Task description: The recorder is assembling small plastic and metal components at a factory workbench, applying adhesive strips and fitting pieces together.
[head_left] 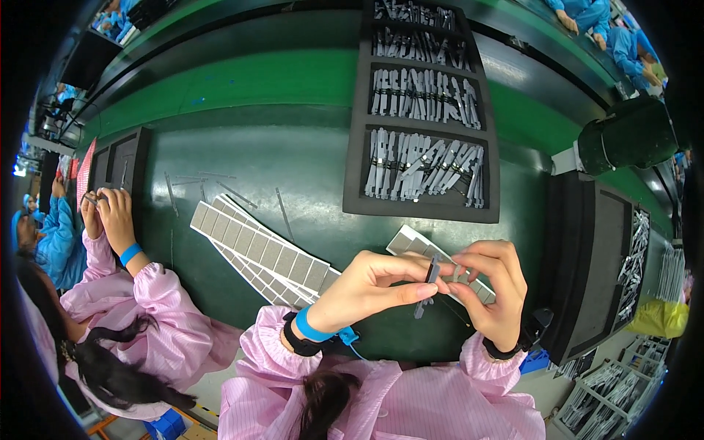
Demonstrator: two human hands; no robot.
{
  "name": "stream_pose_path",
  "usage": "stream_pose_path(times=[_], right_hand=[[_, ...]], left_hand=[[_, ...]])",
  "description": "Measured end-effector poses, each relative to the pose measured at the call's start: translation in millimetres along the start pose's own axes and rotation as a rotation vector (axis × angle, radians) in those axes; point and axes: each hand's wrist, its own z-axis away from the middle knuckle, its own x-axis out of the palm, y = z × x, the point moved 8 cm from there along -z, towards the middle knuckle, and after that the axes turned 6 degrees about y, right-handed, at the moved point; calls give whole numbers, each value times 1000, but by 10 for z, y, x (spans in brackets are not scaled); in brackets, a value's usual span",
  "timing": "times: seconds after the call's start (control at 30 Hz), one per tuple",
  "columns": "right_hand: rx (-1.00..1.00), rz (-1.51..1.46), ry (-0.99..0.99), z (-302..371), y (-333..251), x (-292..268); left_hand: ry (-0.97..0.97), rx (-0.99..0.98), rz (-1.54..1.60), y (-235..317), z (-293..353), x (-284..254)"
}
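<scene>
A slim, dark-grey plastic part with a stepped outline (431, 273) stands tilted above the dark-green, smooth worktop (315, 183), in front of the person. The left hand (367, 284) holds it, pinched between thumb and fingers. Just beside it, the right hand (497, 282) is curled narrow, a small, flat, grey-green piece (460, 274) between its thumb and fingertips; the exact shape of this piece is partly hidden.

Beneath the hands lies a white-edged sheet of grey-brown rectangles (402, 242), partly covered. Left of the left hand, overlapping white-bordered strips of grey-brown rectangular pads (260, 246) rest fanned out, with thin, dark-grey slivers (284, 213) scattered near them. Beyond the hands, a black, compartmented tray (418, 210) carries rows of slender grey plastic parts (425, 165). Farther left sits a co-worker in a pink striped garment (172, 297), both hands raised.
</scene>
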Motion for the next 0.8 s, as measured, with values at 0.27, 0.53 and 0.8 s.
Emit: stream_pose_path(times=[0.27,0.53,0.8], right_hand=[[62,-48,10,-8,22,-59],[156,-61,130,81,168,-125],[54,42,263,63,62,-12]], left_hand=[[-14,25,-30,-12,3,-14],[12,119,-97,118,-12,-13],[-41,181,-145,144,-9,30]])
